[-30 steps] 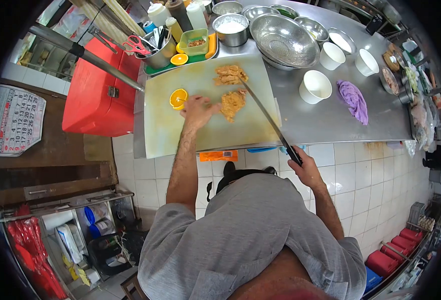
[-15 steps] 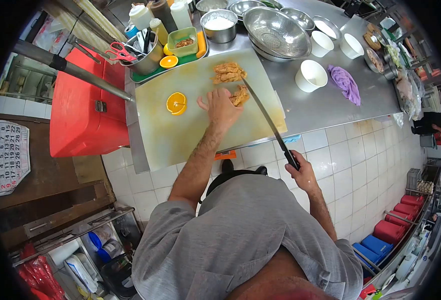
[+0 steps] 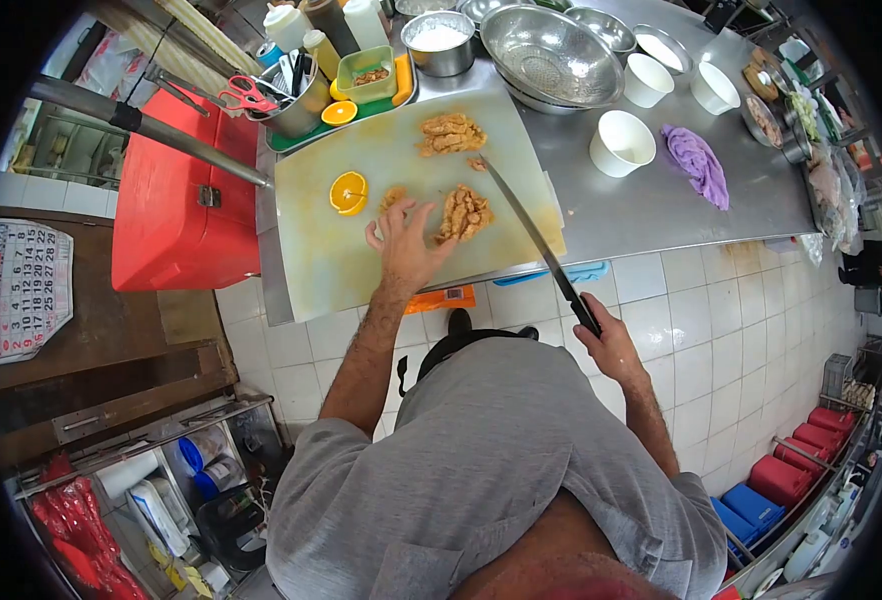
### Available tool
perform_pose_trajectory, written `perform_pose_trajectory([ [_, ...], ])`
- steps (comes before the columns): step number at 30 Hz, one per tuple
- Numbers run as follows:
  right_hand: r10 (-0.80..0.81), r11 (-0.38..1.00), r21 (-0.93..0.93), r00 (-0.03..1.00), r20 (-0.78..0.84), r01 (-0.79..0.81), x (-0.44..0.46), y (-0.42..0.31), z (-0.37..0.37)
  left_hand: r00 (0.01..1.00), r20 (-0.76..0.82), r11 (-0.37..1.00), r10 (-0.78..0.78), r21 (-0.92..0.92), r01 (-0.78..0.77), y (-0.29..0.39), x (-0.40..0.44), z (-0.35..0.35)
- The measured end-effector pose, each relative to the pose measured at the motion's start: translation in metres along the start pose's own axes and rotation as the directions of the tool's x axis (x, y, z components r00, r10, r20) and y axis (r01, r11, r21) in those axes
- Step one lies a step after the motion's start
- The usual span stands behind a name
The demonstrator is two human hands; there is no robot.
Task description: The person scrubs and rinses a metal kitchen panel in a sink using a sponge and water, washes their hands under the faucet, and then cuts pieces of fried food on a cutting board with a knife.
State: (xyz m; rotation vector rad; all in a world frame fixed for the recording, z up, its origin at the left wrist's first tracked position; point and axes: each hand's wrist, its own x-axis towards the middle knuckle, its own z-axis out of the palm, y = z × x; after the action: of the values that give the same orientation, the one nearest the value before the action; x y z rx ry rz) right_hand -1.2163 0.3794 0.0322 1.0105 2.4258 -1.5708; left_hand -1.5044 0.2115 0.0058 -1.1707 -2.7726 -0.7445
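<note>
My right hand [image 3: 613, 342] grips the black handle of a long knife [image 3: 533, 228]. The blade slants up and left, its tip close to a small crumb of fried food [image 3: 476, 163]. Over the cutting board [image 3: 326, 270], my left hand [image 3: 408, 245] has its fingers spread. Its fingertips are by a small golden fried piece [image 3: 392, 197], and its thumb is beside a cut-up pile of fried, breaded meat [image 3: 466, 212]. Whether it touches either is hard to tell. Another fried portion [image 3: 452, 133] lies farther back. An orange half [image 3: 349, 192] rests cut side up at the left.
Behind the board are a green container [image 3: 369, 78], a utensil pot [image 3: 299, 105] and another orange half [image 3: 339, 112]. A steel colander [image 3: 551, 58], white tubs [image 3: 622, 143] and a purple cloth [image 3: 695, 166] stand or lie to the right. A red cooler [image 3: 176, 205] is at the left.
My left hand has moved left and toward me, off the nearer fried pile, which now shows more fully. A small piece now lies left of that pile. The knife stays at nearly the same angle.
</note>
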Motion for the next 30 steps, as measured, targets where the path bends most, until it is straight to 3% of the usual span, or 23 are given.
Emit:
perform_pose_trajectory([
  [6, -0.154, 0.987, -0.033, 0.985, 0.076, 0.157, 0.023, -0.007, 0.014, 1.0, 0.021, 1.0, -0.011, -0.008, 0.011, 0.002, -0.005, 0.034],
  [9, -0.224, 0.971, -0.076, 0.973, 0.064, 0.228, 0.04, -0.009, 0.019, 0.99, -0.087, 0.993, -0.111, -0.055, 0.107, 0.015, -0.009, 0.039],
  [11, -0.269, 0.955, -0.108, 0.961, 0.066, 0.275, 0.041, -0.014, 0.017, 0.987, 0.023, 0.972, -0.157, -0.173, 0.158, 0.019, -0.011, 0.034],
  [13, -0.353, 0.917, -0.189, 0.935, 0.022, 0.351, 0.031, -0.024, 0.01, 0.994, -0.013, 0.977, -0.106, -0.187, 0.101, 0.016, -0.007, 0.025],
  [15, -0.353, 0.922, -0.164, 0.936, 0.014, 0.35, 0.019, -0.024, 0.009, 0.997, -0.042, 0.978, -0.061, -0.202, 0.052, 0.01, -0.002, 0.017],
  [17, -0.351, 0.927, -0.142, 0.936, 0.004, 0.348, 0.01, -0.024, 0.01, 0.991, -0.106, 0.962, 0.083, -0.252, -0.108, 0.003, 0.012, 0.012],
  [20, -0.301, 0.931, -0.198, 0.951, 0.066, 0.308, 0.003, -0.026, 0.012, 0.994, 0.026, 0.975, 0.103, -0.198, -0.096, 0.001, 0.024, 0.011],
  [23, -0.233, 0.927, -0.272, 0.965, 0.121, 0.257, -0.002, -0.03, 0.016, 0.993, 0.027, 0.965, 0.115, -0.239, -0.106, -0.004, 0.027, 0.023],
  [30, -0.249, 0.887, -0.373, 0.962, 0.111, 0.273, -0.008, -0.032, 0.02, 0.999, 0.031, 0.913, 0.036, -0.407, -0.02, -0.004, 0.026, 0.022],
])
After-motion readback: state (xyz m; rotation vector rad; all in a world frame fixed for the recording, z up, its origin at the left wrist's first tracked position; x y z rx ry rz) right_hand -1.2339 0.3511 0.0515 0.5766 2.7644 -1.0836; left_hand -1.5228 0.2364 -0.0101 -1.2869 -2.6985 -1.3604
